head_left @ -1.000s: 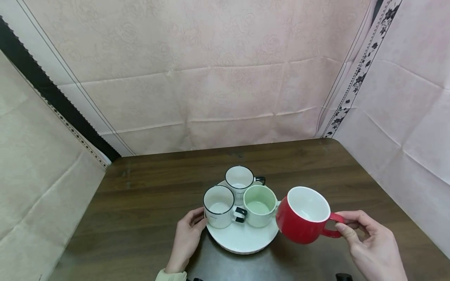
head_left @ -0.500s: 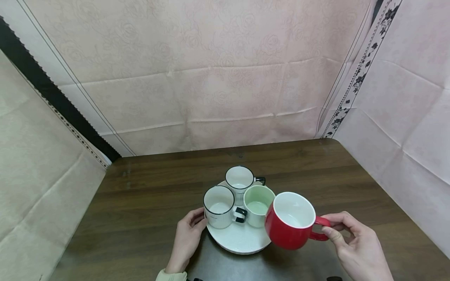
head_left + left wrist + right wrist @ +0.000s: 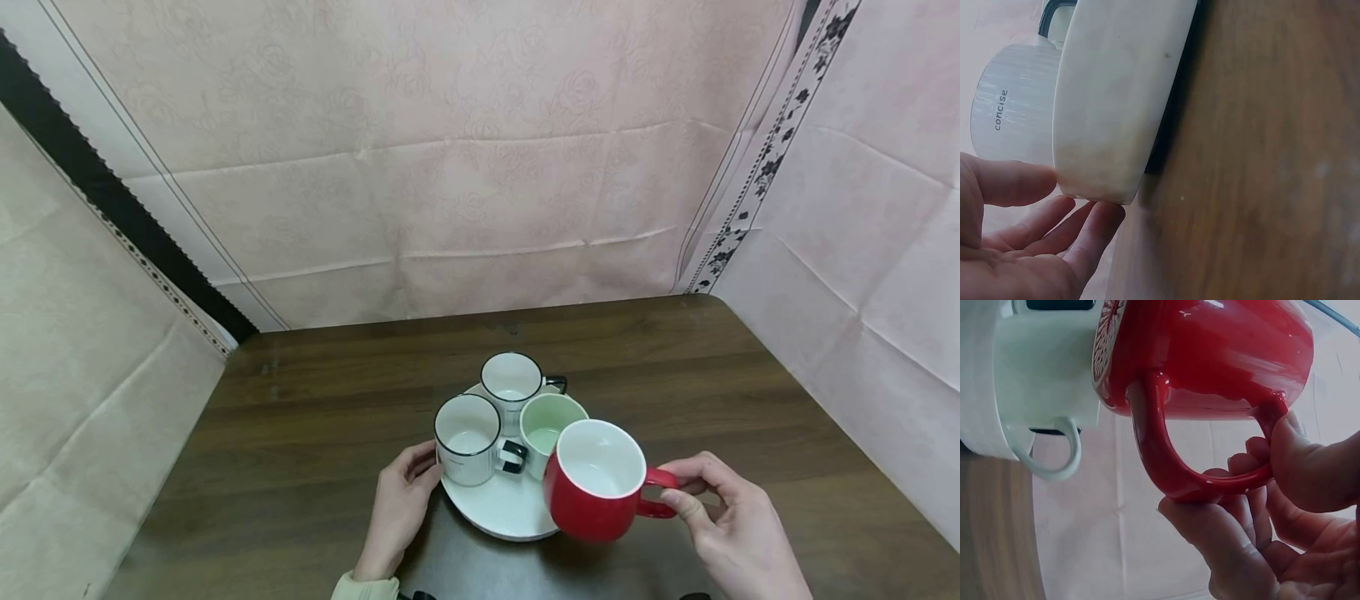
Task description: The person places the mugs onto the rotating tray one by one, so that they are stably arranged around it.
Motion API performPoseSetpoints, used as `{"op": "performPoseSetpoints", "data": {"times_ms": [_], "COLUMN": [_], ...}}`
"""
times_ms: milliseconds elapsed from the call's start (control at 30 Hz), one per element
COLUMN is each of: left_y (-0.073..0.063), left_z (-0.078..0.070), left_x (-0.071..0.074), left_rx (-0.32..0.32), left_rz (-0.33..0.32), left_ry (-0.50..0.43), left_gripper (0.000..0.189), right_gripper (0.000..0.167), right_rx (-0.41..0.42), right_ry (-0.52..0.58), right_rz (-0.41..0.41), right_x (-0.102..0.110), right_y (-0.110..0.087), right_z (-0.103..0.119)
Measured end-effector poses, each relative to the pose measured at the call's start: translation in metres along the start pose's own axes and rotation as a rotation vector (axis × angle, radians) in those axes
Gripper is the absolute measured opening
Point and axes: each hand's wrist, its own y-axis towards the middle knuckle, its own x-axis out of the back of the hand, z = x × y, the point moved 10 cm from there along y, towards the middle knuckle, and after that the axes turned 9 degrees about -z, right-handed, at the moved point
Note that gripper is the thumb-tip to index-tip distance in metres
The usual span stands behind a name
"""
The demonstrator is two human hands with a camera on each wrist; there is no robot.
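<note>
My right hand (image 3: 727, 517) pinches the handle of a red mug (image 3: 588, 504), white inside, between thumb and fingers. The right wrist view shows the red mug (image 3: 1235, 356) raised, its base apart from the round white stand (image 3: 510, 517). In the head view it overlaps the stand's front right part and partly hides a pale green mug (image 3: 547, 417). Two white mugs with black rims also stand there, a left one (image 3: 467, 442) and a back one (image 3: 512, 379). My left hand (image 3: 405, 508) touches the stand's left edge; its thumb and fingertips rest against the side (image 3: 1104, 137).
A brown wooden table (image 3: 315, 417) lies under everything. Pale patterned cloth (image 3: 465, 167) hangs behind it and on both sides. A dark shadowed strip shows beneath the stand in the left wrist view.
My right hand has carried the red mug leftward and slightly nearer, over the front right of the stand, covering more of the green mug. The left hand and other mugs stay put.
</note>
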Motion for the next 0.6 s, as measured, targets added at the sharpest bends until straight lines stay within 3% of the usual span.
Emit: {"op": "performPoseSetpoints", "data": {"times_ms": [367, 600], "left_y": [0.001, 0.0], "left_z": [0.0, 0.0], "left_x": [0.0, 0.0], "left_rx": [-0.001, 0.003], "left_rz": [-0.006, -0.005], "left_ry": [0.004, 0.001], "left_gripper": [0.031, 0.032], "right_gripper": [0.03, 0.031], "right_rx": [-0.039, -0.13], "right_ry": [-0.018, -0.036], "right_rz": [0.055, 0.088], "right_x": [-0.017, -0.029], "right_y": [-0.003, -0.006], "right_z": [0.0, -0.005]}}
